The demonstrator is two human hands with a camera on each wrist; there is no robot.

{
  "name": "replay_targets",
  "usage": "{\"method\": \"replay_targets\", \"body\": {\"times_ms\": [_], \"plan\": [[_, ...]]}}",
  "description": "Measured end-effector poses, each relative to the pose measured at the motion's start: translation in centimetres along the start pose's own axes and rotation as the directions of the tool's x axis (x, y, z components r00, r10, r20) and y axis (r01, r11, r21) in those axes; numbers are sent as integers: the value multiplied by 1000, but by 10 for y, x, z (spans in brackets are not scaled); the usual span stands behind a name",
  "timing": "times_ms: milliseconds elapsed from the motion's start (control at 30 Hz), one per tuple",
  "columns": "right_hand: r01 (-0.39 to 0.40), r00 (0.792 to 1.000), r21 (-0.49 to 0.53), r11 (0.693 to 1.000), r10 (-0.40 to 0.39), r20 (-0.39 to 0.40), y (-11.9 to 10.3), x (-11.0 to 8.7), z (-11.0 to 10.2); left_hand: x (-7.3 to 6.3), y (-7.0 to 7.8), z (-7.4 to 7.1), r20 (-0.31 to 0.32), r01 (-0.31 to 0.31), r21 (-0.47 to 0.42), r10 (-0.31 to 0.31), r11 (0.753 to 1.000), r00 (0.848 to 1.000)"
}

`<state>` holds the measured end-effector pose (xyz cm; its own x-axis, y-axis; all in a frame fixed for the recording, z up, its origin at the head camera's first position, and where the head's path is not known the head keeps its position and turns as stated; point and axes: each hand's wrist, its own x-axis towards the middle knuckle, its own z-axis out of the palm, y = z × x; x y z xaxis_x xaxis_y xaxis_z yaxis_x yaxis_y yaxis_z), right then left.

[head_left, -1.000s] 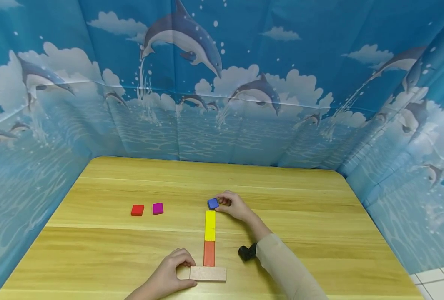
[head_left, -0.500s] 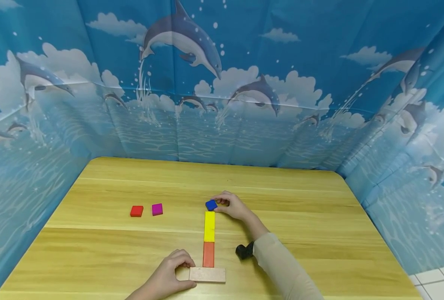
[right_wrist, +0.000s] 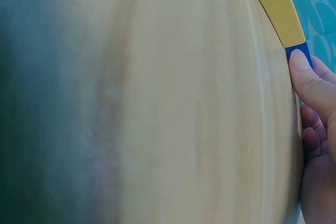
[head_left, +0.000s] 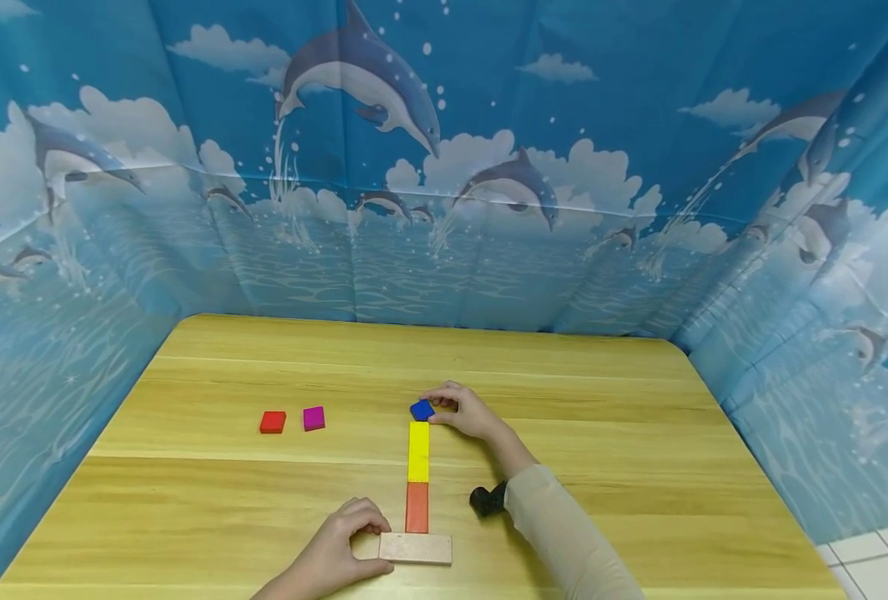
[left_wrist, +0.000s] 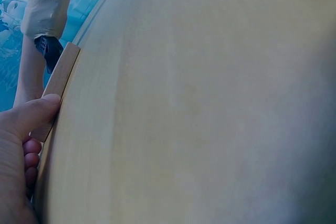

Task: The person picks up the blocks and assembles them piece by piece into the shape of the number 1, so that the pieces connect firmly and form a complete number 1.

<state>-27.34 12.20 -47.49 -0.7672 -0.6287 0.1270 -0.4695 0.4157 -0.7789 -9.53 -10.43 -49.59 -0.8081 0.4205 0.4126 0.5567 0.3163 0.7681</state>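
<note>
My right hand pinches a small blue block between thumb and fingers, at the far end of a yellow block. In the right wrist view the blue block meets the yellow block's end. In the head view it sits slightly turned. An orange-red block continues the line towards me. Across its near end lies a plain wooden block. My left hand holds that wooden block's left end, thumb on the near side; the left wrist view shows the thumb on the wooden block.
A flat red block and a purple block lie apart on the left of the wooden table. A black device sits at the right wrist. A dolphin-print curtain surrounds the table's far side.
My right hand has shifted the blue block slightly left and down onto the yellow block's far end, turning it a little. The left hand and wooden block stay in place.
</note>
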Motion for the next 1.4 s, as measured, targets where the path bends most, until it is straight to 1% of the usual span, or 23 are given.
{"method": "replay_targets", "body": {"times_ms": [333, 533, 667, 700, 800, 867, 933, 1033, 1100, 1200, 1267, 1333, 1400], "plan": [[-3, 1000, -15, 1000, 3, 4, -1, 0, 0, 1, -1, 0, -8, -14, 4, 14, 1000, 1000], [0, 1000, -13, 1000, 0, 7, -1, 1, 0, 2, 1, 0, 1, 16, 7, -16, 1000, 1000], [8, 1000, -2, 1000, -8, 9, 0, 1, -1, 2, 1, 0, 11, 19, 11, -19, 1000, 1000], [10, 1000, -1, 1000, -10, 8, 0, 1, -1, 2, -1, 0, 13, 19, 12, -19, 1000, 1000], [7, 1000, -3, 1000, -6, 8, 0, 1, -1, -1, -15, 5, 25, 30, 12, -30, 999, 999], [2, 1000, -9, 1000, -2, 8, -1, 0, -1, -4, -24, 7, 37, 48, -5, -48, 999, 998], [-1, 1000, -15, 1000, 1, 9, -1, 0, -1, -5, -31, 8, 52, 72, -40, -69, 997, 996], [-1, 1000, -15, 1000, 2, 8, -1, 0, -1, -3, -33, 3, 70, 92, -109, -85, 990, 994], [-2, 1000, -14, 1000, 2, 8, -2, 0, -1, -1, -33, -1, 76, 85, -148, -74, 985, 994], [-2, 1000, -10, 1000, 2, 8, -2, 0, 0, 4, -32, -10, 61, 57, -155, -48, 986, 997], [-3, 1000, -7, 1000, 3, 9, -2, 0, 0, 8, -32, -18, 32, 38, -120, -34, 992, 999], [-4, 1000, -7, 1000, 4, 10, -2, 0, 0, 12, -32, -29, -11, 40, -63, -41, 997, 999], [-7, 1000, -5, 1000, 7, 13, -2, 0, 1, 16, -33, -41, -57, 59, 4, -59, 998, 997]]}}
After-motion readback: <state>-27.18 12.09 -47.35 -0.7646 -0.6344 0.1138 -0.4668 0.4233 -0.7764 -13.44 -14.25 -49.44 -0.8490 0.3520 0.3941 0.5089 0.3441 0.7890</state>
